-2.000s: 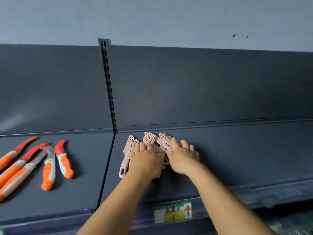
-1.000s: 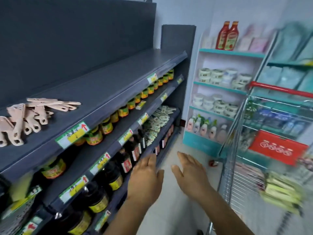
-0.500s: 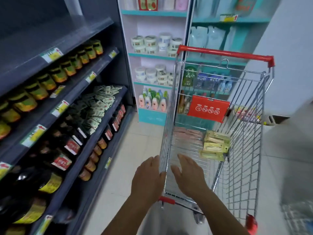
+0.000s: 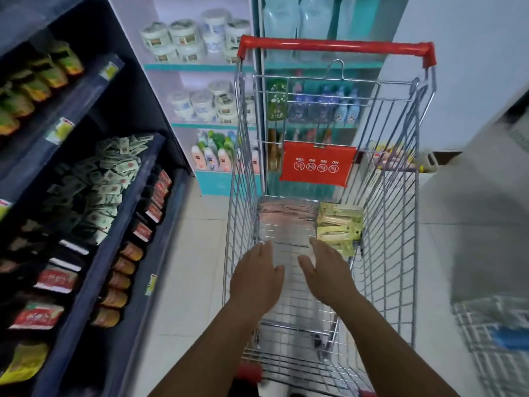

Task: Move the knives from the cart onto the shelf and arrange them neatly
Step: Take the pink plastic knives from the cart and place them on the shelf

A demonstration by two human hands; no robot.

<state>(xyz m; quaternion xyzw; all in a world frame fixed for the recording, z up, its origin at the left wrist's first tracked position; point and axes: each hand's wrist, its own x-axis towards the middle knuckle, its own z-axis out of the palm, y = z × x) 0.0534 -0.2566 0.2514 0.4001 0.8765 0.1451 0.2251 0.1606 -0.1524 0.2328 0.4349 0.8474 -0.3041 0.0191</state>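
Head view, the only 1 supplied. I read both hands as extended over the wire cart (image 4: 396,219), palms down. The left hand (image 4: 257,279) has its fingers spread and holds nothing; the right hand (image 4: 326,275) is likewise flat and empty. Neither touches the cart's contents.

In the cart basket, toward the far end, lies a pale pink batch of knives (image 4: 286,210), blurred, so I cannot count them. Just beside them on the right sits a stack of yellow-green packs (image 4: 339,226); the right hand's fingertips are near the closest pack but apart from it. A red placard (image 4: 316,163) hangs on the cart's far wall below the red handle bar (image 4: 335,47).

Against the frame 0.5 s back: the hands have advanced from the cart's near rim to above the basket floor, and the cart now fills more of the view. 2 s back, both hands were pressed on pink knives laid on the dark shelf; that top level is now out of frame.

To the left, the dark shelving (image 4: 94,270) carries jars and sachets on its lower levels.
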